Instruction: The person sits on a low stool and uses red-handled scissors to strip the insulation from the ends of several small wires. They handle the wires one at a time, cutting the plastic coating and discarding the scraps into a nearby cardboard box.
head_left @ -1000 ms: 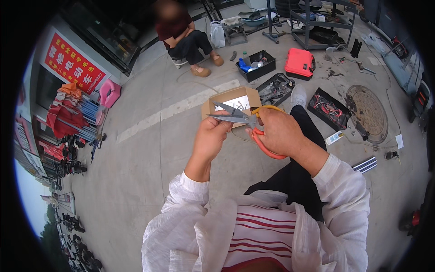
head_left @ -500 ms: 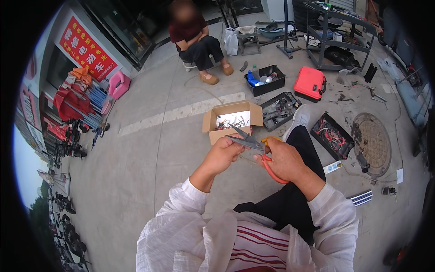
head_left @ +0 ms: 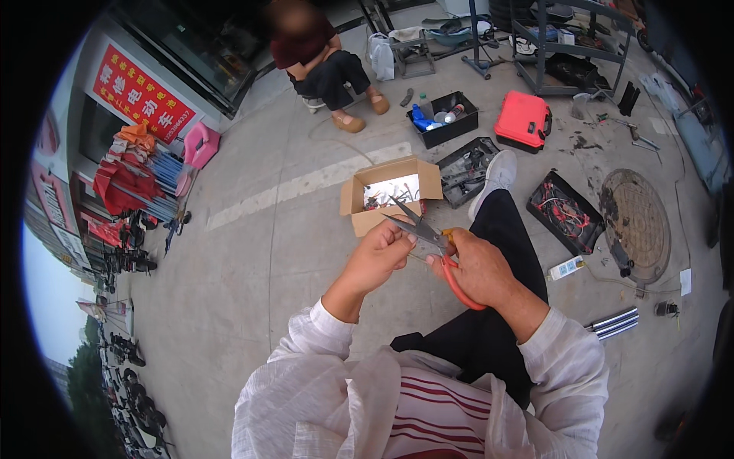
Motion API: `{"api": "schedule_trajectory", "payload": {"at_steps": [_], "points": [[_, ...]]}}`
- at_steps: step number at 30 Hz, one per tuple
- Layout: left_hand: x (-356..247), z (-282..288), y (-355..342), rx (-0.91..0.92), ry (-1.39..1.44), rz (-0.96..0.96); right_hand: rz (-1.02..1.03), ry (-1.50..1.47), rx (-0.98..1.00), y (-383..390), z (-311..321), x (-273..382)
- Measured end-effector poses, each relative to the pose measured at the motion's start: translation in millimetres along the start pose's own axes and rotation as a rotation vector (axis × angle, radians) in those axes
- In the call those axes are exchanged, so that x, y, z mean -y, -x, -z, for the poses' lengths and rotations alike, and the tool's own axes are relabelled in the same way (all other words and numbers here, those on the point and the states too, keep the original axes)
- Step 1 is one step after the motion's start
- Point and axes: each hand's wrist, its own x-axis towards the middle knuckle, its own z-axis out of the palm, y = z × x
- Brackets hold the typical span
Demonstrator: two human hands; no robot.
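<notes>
Scissors in my right hand: silver-grey blades, orange handles. My shirt sleeves: white; under-layer: white with dark red stripes. My trousers: black; shoe: pale grey. Cardboard box: tan. Tool case: bright red. Open bin: black, blue bottle inside. Flat tray: black, red wires inside. Manhole cover: rusty brown. Pavement: grey, one white painted stripe. Shop sign: red, white lettering. Stool: pink.

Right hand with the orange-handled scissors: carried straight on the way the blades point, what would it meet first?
The right hand aims the scissors up-left, blades open. First in line is probably the open cardboard box on the pavement just beyond the tips, though it lies lower, so depth is uncertain. The left hand sits just beside that line.
</notes>
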Motion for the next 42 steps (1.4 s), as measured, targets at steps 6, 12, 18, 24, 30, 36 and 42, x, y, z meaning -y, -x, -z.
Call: {"api": "schedule_trajectory", "payload": {"at_steps": [6, 12, 18, 24, 30, 36, 42], "points": [[14.3, -4.4, -7.9, 0.002, 0.08, -0.042, 0.027, 0.049, -0.075, 5.2, -2.2, -13.5], [13.8, 0.7, -4.0, 0.044, 0.145, 0.005, -0.01, 0.096, -0.044, 8.0, -1.4, -9.8], [18.3, 7.3, -3.9, 0.066, -0.076, -0.111, 0.005, 0.085, -0.072, 3.5, -7.1, -2.5], [26.8, 14.7, 0.0, 0.012, -0.03, -0.122, -0.049, 0.135, -0.025, 1.5, -10.9, 3.8], [29.6, 7.2, 7.3, -0.149, -0.445, -0.163, -0.027, 0.167, -0.065, 0.6, -17.9, 1.5], [22.9, -5.3, 8.8, -0.215, -0.728, -0.475, -0.01, 0.035, -0.011, 0.8, -23.1, -4.4], [36.9, 7.9, 9.4, -0.203, -0.686, -0.373, -0.012, -0.081, 0.108, 1.0, -26.3, -8.4]]}}
